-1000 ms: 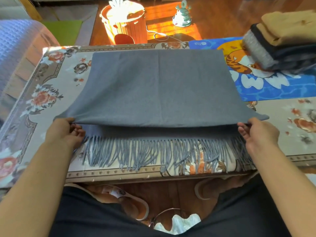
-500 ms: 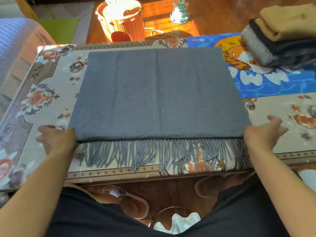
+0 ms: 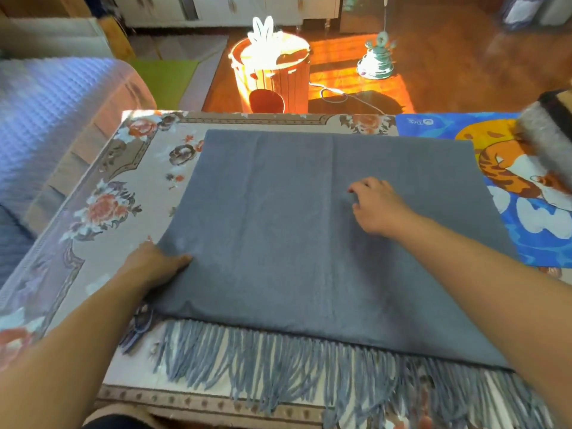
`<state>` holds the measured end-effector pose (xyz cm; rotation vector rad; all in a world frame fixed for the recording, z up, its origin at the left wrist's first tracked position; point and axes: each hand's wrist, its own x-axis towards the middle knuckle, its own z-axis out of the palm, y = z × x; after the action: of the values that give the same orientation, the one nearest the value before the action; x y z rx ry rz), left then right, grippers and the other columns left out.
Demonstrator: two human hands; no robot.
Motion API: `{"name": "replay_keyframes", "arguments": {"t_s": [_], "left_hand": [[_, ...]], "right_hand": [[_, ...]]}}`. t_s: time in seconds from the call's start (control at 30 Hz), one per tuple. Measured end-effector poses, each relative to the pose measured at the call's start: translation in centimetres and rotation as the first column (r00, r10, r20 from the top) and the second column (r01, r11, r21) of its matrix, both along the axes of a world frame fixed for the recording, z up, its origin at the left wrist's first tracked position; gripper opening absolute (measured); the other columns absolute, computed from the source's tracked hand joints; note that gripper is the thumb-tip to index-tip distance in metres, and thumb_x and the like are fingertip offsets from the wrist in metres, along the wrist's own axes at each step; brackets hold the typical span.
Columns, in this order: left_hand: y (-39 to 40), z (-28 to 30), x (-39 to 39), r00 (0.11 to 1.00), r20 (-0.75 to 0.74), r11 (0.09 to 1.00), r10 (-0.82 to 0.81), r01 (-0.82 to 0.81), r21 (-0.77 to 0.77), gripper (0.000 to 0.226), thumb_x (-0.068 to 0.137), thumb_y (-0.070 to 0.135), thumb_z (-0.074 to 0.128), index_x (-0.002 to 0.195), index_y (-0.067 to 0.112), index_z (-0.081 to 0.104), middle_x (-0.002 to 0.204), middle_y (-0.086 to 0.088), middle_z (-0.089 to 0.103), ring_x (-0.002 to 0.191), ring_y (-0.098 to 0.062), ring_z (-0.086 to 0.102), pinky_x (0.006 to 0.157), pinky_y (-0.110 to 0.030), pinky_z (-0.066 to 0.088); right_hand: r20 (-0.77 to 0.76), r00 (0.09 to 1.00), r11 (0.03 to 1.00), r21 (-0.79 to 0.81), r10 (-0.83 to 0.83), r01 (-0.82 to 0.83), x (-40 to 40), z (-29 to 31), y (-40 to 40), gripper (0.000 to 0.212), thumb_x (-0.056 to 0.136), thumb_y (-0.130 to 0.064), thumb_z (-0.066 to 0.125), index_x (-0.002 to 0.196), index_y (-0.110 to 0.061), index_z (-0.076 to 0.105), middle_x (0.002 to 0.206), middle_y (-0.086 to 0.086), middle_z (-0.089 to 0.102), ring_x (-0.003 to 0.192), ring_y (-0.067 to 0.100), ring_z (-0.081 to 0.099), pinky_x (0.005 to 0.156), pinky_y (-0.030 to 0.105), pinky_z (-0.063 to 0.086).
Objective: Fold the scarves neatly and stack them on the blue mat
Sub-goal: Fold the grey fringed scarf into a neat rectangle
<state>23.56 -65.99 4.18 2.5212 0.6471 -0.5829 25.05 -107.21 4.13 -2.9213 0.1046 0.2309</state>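
A grey scarf (image 3: 294, 243) lies folded flat on the floral table cover, its fringe (image 3: 278, 366) hanging toward the near edge. My left hand (image 3: 154, 267) rests at the scarf's left edge with its fingers on the cloth. My right hand (image 3: 376, 205) sits on top of the scarf, right of its middle, fingers curled down against the fabric. The blue mat (image 3: 532, 224) with a tiger picture lies to the right, partly under the scarf's right edge. A stack of folded scarves (image 3: 551, 131) sits on the mat at the far right, cut off by the frame.
The floral table cover (image 3: 102, 212) spreads to the left of the scarf. A blue quilted couch (image 3: 46, 125) stands at the left. Beyond the table, an orange wooden bucket (image 3: 272, 75) and a small green ornament (image 3: 376, 61) stand on the floor.
Both hands have let go of the near corners. The right hand moved up onto the scarf's middle, the left slid to the left edge. The view has shifted left and closer.
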Motion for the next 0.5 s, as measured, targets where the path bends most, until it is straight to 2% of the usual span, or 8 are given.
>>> {"name": "replay_keyframes", "arguments": {"t_s": [0.1,0.17,0.27,0.33,0.4,0.43,0.47,0.5], "left_hand": [[2.5,-0.8,0.0,0.995,-0.095,0.992,0.029,-0.040,-0.118,0.065,0.069,0.051,0.089,0.104,0.000,0.069,0.108,-0.016,0.071,0.092,-0.033,0.067,0.084,-0.040,0.052],[4.0,-0.7,0.3,0.984,-0.156,0.996,-0.084,0.083,-0.017,0.041,0.078,0.040,0.086,0.095,0.005,0.072,0.101,-0.013,0.069,0.091,-0.031,0.064,0.086,-0.038,0.050],[7.0,0.1,4.3,0.976,-0.167,0.969,-0.140,0.169,0.180,0.031,0.084,0.032,0.082,0.096,0.006,0.071,0.102,-0.015,0.066,0.095,-0.033,0.061,0.089,-0.037,0.048],[10.6,0.3,8.8,0.992,-0.056,0.932,-0.113,0.125,0.340,0.029,0.082,0.025,0.082,0.090,0.000,0.069,0.094,-0.021,0.064,0.089,-0.037,0.061,0.083,-0.039,0.050],[13.6,0.3,12.7,0.977,0.117,0.802,-0.179,0.076,0.592,0.029,0.078,0.022,0.074,0.090,-0.002,0.064,0.087,-0.027,0.059,0.088,-0.047,0.062,0.079,-0.050,0.054],[12.5,0.9,13.6,0.948,0.219,0.745,-0.232,0.028,0.666,0.029,0.079,0.019,0.069,0.098,-0.001,0.060,0.095,-0.031,0.056,0.095,-0.052,0.059,0.083,-0.056,0.052],[10.0,1.2,13.8,0.910,0.312,0.725,-0.274,-0.018,0.689,0.034,0.083,0.018,0.065,0.111,0.001,0.054,0.112,-0.035,0.050,0.108,-0.055,0.051,0.092,-0.060,0.046],[6.1,1.5,13.4,0.875,0.370,0.750,-0.311,-0.012,0.661,0.043,0.089,0.022,0.062,0.126,0.006,0.048,0.132,-0.034,0.041,0.124,-0.053,0.041,0.102,-0.061,0.037]], "right_hand": [[-0.025,0.998,0.998,-0.048,-0.049,0.048,5.2,-0.3,-0.9,0.046,0.104,-0.028,0.041,0.148,-0.015,0.040,0.152,0.012,0.038,0.136,0.037,0.034,0.112,0.044,0.033],[-0.048,0.997,0.992,-0.113,-0.066,0.060,7.1,-0.6,-2.2,0.048,0.105,-0.034,0.039,0.150,-0.016,0.036,0.155,0.011,0.032,0.139,0.038,0.031,0.112,0.046,0.031],[-0.088,0.996,0.986,-0.166,-0.022,0.007,8.0,-1.6,-3.3,0.055,0.103,-0.044,0.041,0.151,-0.019,0.034,0.158,0.012,0.028,0.142,0.039,0.028,0.116,0.045,0.026],[-0.077,0.997,0.985,-0.170,0.009,-0.022,7.5,-2.2,-3.4,0.057,0.100,-0.050,0.045,0.148,-0.022,0.039,0.155,0.011,0.032,0.140,0.038,0.030,0.116,0.044,0.026],[-0.027,0.998,0.986,-0.157,0.052,-0.056,6.7,-2.3,-3.2,0.059,0.094,-0.057,0.054,0.143,-0.025,0.046,0.147,0.010,0.038,0.137,0.036,0.033,0.115,0.043,0.026],[-0.005,0.997,0.986,-0.153,0.072,-0.072,6.4,-2.0,-3.1,0.061,0.091,-0.060,0.057,0.140,-0.025,0.048,0.144,0.011,0.039,0.135,0.035,0.034,0.115,0.044,0.027],[0.004,0.997,0.988,-0.134,0.074,-0.073,6.6,-2.0,-3.5,0.063,0.089,-0.061,0.058,0.140,-0.026,0.048,0.144,0.012,0.039,0.135,0.036,0.033,0.114,0.045,0.027],[0.002,0.999,0.993,-0.108,0.043,-0.043,6.9,-1.9,-4.0,0.066,0.089,-0.062,0.058,0.142,-0.026,0.046,0.146,0.014,0.037,0.137,0.037,0.031,0.115,0.046,0.026]]}}
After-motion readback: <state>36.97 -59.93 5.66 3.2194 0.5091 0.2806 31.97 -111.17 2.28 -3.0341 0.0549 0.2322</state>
